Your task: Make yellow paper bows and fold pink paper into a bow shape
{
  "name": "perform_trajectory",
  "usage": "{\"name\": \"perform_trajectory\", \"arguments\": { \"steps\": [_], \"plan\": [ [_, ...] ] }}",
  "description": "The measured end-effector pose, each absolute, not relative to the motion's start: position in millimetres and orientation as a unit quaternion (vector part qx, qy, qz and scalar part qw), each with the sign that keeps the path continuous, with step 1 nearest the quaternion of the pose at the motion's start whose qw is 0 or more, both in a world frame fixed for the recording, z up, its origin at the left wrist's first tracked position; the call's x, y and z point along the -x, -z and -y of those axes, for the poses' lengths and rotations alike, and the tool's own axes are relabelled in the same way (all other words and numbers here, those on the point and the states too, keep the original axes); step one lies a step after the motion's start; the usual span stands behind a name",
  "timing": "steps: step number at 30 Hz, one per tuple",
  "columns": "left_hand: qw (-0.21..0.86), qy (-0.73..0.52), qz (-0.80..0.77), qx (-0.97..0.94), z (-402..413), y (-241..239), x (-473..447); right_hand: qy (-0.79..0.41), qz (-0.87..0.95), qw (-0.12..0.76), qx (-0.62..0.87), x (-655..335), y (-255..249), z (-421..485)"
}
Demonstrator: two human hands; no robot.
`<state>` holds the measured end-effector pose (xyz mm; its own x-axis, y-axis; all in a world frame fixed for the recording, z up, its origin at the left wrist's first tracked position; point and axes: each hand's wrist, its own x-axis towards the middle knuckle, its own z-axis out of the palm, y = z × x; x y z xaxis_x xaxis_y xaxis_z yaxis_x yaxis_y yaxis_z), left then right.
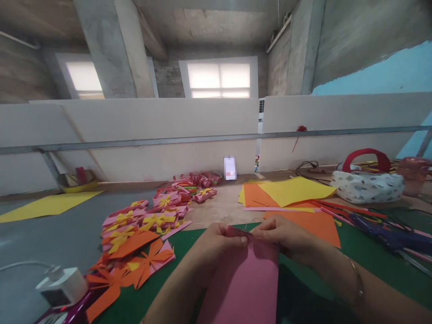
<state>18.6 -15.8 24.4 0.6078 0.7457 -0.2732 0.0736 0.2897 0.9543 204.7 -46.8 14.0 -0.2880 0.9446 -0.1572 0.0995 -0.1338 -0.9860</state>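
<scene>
A: Where is the pink sheet [245, 279]?
B: It is above the green mat [184, 243], near the middle of the mat, and both hands have it.

A: And how does it lie from the fingers?
B: It begins at the fingers and goes back toward the person. The long axis runs from the far side of the mat to the near side, slanting a little to the left as it comes near. The near end leaves the view, so I cannot tell where it stops.

A: Which hand is nearer to it?
B: Neither — both touch the far end. The left hand [219, 240] pinches its left part, the right hand [283, 234] its right part, thumbs almost meeting. The fingers of both are closed, with only the paper between. That edge looks narrow and dark, perhaps turned over; I cannot tell surely.

A: What lies farther out?
B: At the left side of the mat are orange paper flowers [116, 279]. An orange sheet [310, 229] overlaps the far right part of the mat, and a yellow sheet [300, 193] lies beyond it. A dark blue tool [388, 234] — maybe a glue gun — rests at the right side of the mat.
</scene>
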Motion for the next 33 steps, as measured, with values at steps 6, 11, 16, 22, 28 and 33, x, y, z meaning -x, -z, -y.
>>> {"name": "perform_trajectory", "arguments": {
  "steps": [6, 11, 16, 22, 28, 33],
  "plan": [
    [0.712, -0.232, -0.374, -0.546, 13.9, -20.7, -18.5, -0.593, 0.545, 0.374, 0.46, -203.6, -11.9, 47.2],
    [0.717, -0.232, -0.37, -0.544, 13.8, -20.4, -18.7, -0.584, 0.557, 0.372, 0.457, -204.2, -11.7, 46.9],
    [0.702, -0.214, -0.367, -0.572, 16.0, -22.4, -20.5, -0.586, 0.567, 0.364, 0.449, -203.7, -11.9, 47.0],
    [0.699, -0.211, -0.361, -0.58, 16.6, -23.7, -21.2, -0.594, 0.555, 0.372, 0.447, -202.6, -11.5, 47.8],
    [0.698, -0.213, -0.363, -0.579, 17.8, -24.8, -21.2, -0.592, 0.552, 0.371, 0.455, -200.2, -11.1, 47.9],
    [0.695, -0.216, -0.361, -0.583, 18.6, -24.0, -22.1, -0.591, 0.555, 0.374, 0.449, -199.5, -10.3, 48.6]
  ]
}}
